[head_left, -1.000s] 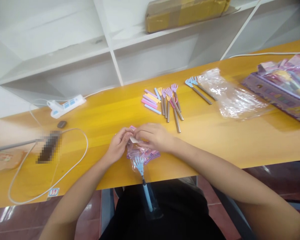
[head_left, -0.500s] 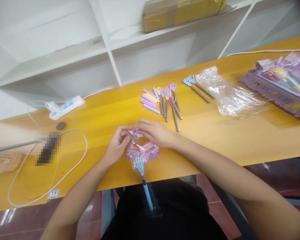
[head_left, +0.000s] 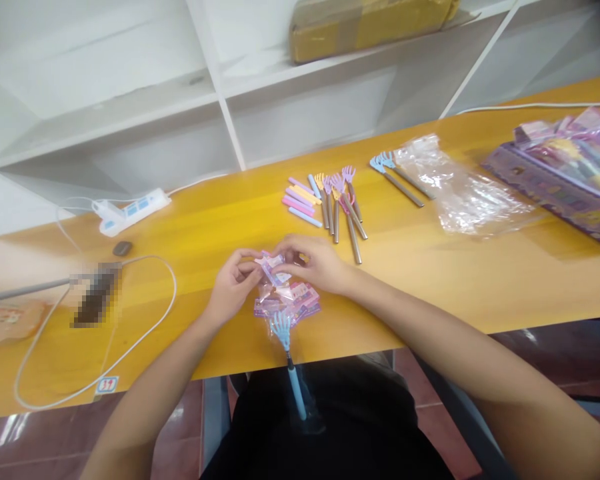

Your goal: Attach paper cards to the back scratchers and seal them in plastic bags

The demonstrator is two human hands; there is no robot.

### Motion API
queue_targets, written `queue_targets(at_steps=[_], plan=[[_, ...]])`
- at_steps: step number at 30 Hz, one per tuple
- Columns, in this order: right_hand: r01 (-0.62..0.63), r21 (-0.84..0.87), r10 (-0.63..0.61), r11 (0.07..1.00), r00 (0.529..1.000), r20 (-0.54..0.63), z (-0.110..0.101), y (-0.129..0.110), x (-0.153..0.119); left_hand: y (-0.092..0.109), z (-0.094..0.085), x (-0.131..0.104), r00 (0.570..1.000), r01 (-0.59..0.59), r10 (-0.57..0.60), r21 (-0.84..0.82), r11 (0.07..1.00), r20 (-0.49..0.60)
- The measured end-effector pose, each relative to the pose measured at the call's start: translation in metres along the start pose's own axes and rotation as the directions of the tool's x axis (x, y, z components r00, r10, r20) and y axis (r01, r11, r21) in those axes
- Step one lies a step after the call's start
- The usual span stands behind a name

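Observation:
Between both hands is a small pink and purple header card (head_left: 276, 272) at the top of a clear plastic bag (head_left: 267, 291). My left hand (head_left: 234, 283) pinches the card's left side with thumb and fingers. At its right side my right hand (head_left: 316, 263) has the thumb on the card and the fingers curled behind. In the bag lies a light blue hand-shaped back scratcher (head_left: 281, 328), its handle reaching past the table edge over my lap. Beneath the bag lie several more printed cards (head_left: 304, 297).
Beyond my hands lie several coloured tubes (head_left: 301, 200) and several back scratchers (head_left: 353, 230). Farther right are two blue ones (head_left: 403, 187), a clear bag (head_left: 470, 207) and a purple box (head_left: 545, 190) with packed pieces. A power strip (head_left: 135, 212) and looped cable (head_left: 173, 293) are left.
My right hand's fingers have lifted and curled, so more of the card shows. The card now sits a little more upright between the hands. The view has shifted slightly.

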State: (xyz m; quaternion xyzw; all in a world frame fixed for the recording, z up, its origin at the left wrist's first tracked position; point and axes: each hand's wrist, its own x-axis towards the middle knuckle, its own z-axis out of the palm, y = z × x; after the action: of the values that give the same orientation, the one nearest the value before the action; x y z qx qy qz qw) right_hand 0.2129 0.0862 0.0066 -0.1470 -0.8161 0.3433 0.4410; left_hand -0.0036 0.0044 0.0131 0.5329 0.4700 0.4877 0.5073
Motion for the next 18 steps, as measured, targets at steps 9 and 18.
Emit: queue_targets(at_steps=[9, 18], plan=[[0.015, 0.063, -0.018, 0.998, 0.999, 0.042, 0.002, -0.0052, -0.0005, -0.0061, -0.0052, 0.0001, 0.998, 0.067, -0.067, -0.073, 0.995, 0.007], [0.01, 0.014, -0.01, 1.0, 1.0, 0.009, -0.0002, -0.0048, -0.0001, -0.0069, -0.0056, -0.0011, 0.995, 0.091, -0.088, -0.058, 0.994, 0.042]])
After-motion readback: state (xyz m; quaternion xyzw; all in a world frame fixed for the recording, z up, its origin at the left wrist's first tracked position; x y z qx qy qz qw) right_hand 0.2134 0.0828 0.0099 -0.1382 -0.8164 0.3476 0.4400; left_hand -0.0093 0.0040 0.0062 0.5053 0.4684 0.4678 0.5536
